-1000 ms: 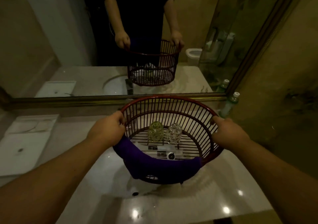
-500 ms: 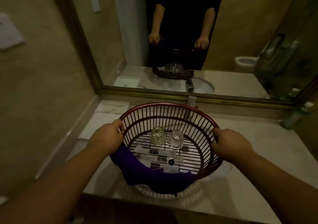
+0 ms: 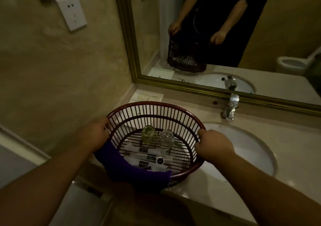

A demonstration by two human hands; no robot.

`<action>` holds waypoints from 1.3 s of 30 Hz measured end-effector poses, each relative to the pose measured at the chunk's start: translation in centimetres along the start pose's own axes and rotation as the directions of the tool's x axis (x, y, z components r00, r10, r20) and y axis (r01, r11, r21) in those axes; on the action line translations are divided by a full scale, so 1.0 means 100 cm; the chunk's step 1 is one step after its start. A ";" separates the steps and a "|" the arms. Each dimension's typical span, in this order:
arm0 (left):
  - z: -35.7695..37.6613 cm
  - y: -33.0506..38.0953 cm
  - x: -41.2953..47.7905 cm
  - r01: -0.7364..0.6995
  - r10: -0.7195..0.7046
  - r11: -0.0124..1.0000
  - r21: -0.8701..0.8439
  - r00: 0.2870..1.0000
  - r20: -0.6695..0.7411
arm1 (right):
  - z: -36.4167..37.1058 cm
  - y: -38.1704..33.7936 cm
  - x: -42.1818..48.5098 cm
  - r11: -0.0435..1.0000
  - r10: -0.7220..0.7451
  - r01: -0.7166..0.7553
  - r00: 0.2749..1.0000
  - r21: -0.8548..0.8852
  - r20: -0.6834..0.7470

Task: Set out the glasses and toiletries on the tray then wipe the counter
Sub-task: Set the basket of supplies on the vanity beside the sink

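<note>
A round dark-red slatted basket (image 3: 156, 107) is held over the counter's left end. My left hand (image 3: 97, 134) grips its left rim and my right hand (image 3: 212, 144) grips its right rim. Inside stand two upturned glasses, a greenish one (image 3: 149, 134) and a clear one (image 3: 167, 139). In front of them lie white toiletry packets (image 3: 151, 158). A purple cloth (image 3: 128, 170) hangs over the near-left rim. A white tray (image 3: 147, 96) with two round recesses lies on the counter behind the basket, partly hidden by it.
The beige counter (image 3: 286, 139) holds an oval sink (image 3: 250, 149) to the basket's right, with a wrapped faucet (image 3: 231, 107) behind it. A gold-framed mirror (image 3: 191, 85) backs the counter and reflects a person holding the basket. The left wall carries a white socket (image 3: 72, 13).
The basket has been carried left, from over the sink toward the counter's left end beside the wall. Both hands have kept their grip on the rim.
</note>
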State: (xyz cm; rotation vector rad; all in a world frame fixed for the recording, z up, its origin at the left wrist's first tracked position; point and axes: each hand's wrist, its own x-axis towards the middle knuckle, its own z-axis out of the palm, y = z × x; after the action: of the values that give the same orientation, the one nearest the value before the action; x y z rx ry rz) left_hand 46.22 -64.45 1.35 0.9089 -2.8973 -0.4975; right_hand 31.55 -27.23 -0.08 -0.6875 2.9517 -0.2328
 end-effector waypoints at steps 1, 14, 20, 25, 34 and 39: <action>-0.001 -0.009 0.003 0.008 -0.008 1.000 0.004 1.000 0.015 | 0.004 -0.008 0.003 1.000 -0.011 0.011 1.000 0.006 0.004; 0.000 -0.070 0.036 0.058 -0.063 0.996 0.074 0.996 0.060 | 0.027 -0.062 0.030 0.999 -0.040 0.041 0.998 0.007 -0.053; -0.012 -0.068 0.064 0.019 -0.023 0.980 0.196 1.000 0.015 | 0.036 -0.079 0.036 0.999 -0.003 0.005 0.999 0.050 -0.041; -0.017 -0.070 0.078 0.004 -0.006 0.951 0.310 1.000 0.007 | 0.043 -0.094 0.042 0.997 0.037 -0.033 0.998 0.067 -0.055; -0.013 -0.067 0.074 -0.088 0.106 0.900 0.428 0.994 -0.019 | 0.042 -0.109 0.045 0.996 0.065 -0.060 0.996 0.070 -0.068; -0.001 -0.063 0.080 -0.120 0.155 0.867 0.484 0.987 -0.032 | 0.041 -0.105 0.048 0.999 0.000 -0.004 0.996 -0.047 -0.094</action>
State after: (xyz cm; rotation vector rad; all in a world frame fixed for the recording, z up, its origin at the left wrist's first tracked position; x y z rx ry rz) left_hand 43.07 -73.92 -0.91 0.7263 -3.0382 0.2829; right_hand 32.37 -39.17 -2.58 -0.6979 3.0569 -0.2007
